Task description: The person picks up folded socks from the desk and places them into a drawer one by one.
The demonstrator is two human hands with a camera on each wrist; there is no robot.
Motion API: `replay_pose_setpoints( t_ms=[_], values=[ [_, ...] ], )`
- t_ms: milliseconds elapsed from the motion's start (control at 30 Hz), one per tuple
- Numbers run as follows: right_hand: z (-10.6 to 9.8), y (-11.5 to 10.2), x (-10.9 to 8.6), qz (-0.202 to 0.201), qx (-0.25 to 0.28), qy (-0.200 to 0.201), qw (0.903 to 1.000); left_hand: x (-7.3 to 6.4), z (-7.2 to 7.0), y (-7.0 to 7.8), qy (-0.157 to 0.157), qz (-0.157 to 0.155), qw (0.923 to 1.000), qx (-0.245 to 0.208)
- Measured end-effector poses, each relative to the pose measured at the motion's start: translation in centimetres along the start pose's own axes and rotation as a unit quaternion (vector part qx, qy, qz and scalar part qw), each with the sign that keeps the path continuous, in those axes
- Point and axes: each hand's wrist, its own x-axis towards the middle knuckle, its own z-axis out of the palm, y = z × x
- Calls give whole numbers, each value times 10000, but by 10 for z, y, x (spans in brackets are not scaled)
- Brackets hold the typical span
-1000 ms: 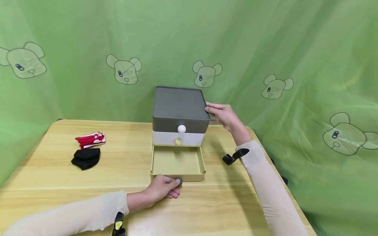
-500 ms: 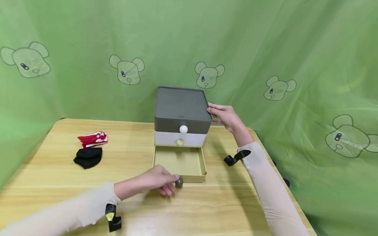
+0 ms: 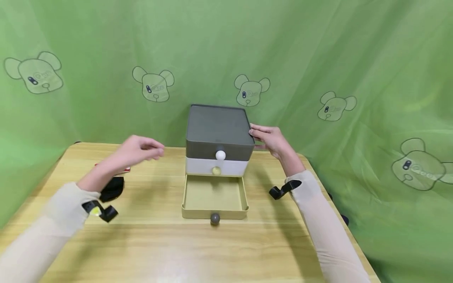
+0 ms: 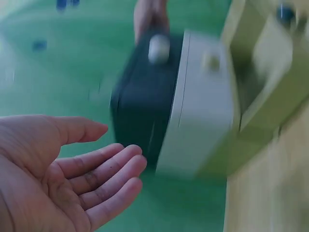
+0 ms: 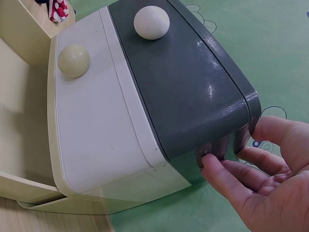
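Observation:
A small three-drawer unit stands at the back of the table, with a dark grey top drawer, a white middle one and a beige bottom one. The beige bottom drawer is pulled out, and nothing shows inside it; a grey knob sits on its front. My left hand is in the air left of the unit, holding nothing, its fingers loosely bent in the left wrist view. The fingertips of my right hand rest against the unit's right side near the top. The right wrist view shows them touching the dark drawer.
On the table's left lie a black folded cloth and a red and white folded cloth, both partly hidden by my left arm. A green curtain with bear-head outlines hangs close behind the wooden table.
My left hand has let go of the grey knob and moved up and left, away from the bottom drawer, towards the cloths. The right hand stays at the unit's side.

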Motion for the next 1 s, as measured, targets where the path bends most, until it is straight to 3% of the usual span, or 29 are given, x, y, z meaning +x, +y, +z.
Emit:
replay_pose_setpoints(
  t_ms=[133, 267, 400, 733, 1000],
  values=[
    [-1, -1, -1, -9, 9, -4, 10000, 6, -36, -34, 391, -343, 9975, 483],
    [-1, 0, -2, 32, -3, -50, 10000, 9, -58, -72, 231, -784, 9955, 486],
    [-1, 0, -1, 18, 0, -49, 10000, 9, -72, -102, 37, -1061, 9932, 479],
    [-1, -1, 1, -14, 52, 17, 10000, 8, -76, -152, -98, -1456, 9872, 637],
    [-1, -1, 0, 10, -1, 7, 10000, 1, -72, -175, -278, -1526, 9854, 701]
  ],
)
